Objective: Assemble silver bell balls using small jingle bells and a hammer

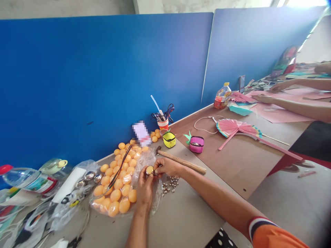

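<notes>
Both hands meet above the grey table over a small shiny round metal piece (149, 170) with a gold-coloured top. My left hand (144, 188) grips it between thumb and fingers. From the right, my right hand (167, 166) pinches at its edge; whether those fingertips hold a smaller part is hidden. Just below the right wrist lies a heap of small shiny metal beads (172, 183). A hammer (184, 161) with a wooden handle rests behind the right forearm. Left of my hands, many orange balls (116, 195) fill a clear plastic bag (156, 198).
Behind stand a paper cup of tools (163, 124), a yellow pouch (169, 140) and a magenta pouch (197, 144). Bottles (33, 181) and wrappings crowd the left. A pink paper fan (239, 128) and a drink bottle (222, 96) lie rightward, near a co-worker's hands (266, 99).
</notes>
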The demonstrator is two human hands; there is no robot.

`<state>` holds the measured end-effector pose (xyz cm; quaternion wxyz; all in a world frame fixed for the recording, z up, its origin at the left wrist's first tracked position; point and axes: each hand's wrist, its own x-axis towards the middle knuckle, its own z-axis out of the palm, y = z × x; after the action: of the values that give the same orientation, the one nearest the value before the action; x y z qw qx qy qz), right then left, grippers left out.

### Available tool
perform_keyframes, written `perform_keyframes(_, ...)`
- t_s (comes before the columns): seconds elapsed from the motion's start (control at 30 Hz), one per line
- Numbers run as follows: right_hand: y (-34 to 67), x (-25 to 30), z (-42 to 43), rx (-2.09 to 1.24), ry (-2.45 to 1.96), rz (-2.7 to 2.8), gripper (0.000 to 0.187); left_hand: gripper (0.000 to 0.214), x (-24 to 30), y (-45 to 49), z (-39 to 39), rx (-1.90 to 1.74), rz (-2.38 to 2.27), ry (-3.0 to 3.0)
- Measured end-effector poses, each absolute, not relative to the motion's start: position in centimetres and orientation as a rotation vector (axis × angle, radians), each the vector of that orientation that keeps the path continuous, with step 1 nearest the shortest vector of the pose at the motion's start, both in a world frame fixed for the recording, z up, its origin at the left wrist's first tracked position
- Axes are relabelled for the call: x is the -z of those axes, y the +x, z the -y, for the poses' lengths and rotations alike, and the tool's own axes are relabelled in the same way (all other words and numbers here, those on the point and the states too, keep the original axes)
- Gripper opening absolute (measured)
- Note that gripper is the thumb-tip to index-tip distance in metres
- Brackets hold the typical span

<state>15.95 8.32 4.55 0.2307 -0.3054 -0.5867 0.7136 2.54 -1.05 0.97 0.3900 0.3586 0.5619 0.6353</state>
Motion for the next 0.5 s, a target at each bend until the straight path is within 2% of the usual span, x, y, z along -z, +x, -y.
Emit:
perform_keyframes(0.13,17.9,-4.8,-9.9,-1.901,-0.816,1.865,0.01,0.051,-1.7,2.8,1.1,-1.643,-1.255,0.676)
perform_keyframes(0.27,19.7,-5.5,-11.3,-1.586,-0.948,2.289,0.012,0.057,-1.9,2.8,1.0,-1.661,-1.233,0.601)
perform_keyframes(0.5,20.5,-6.9,-11.4,-1.246,-1.07,2.772,0.026,0.059,-1.6,2.7,0.7,-1.728,-1.221,0.522)
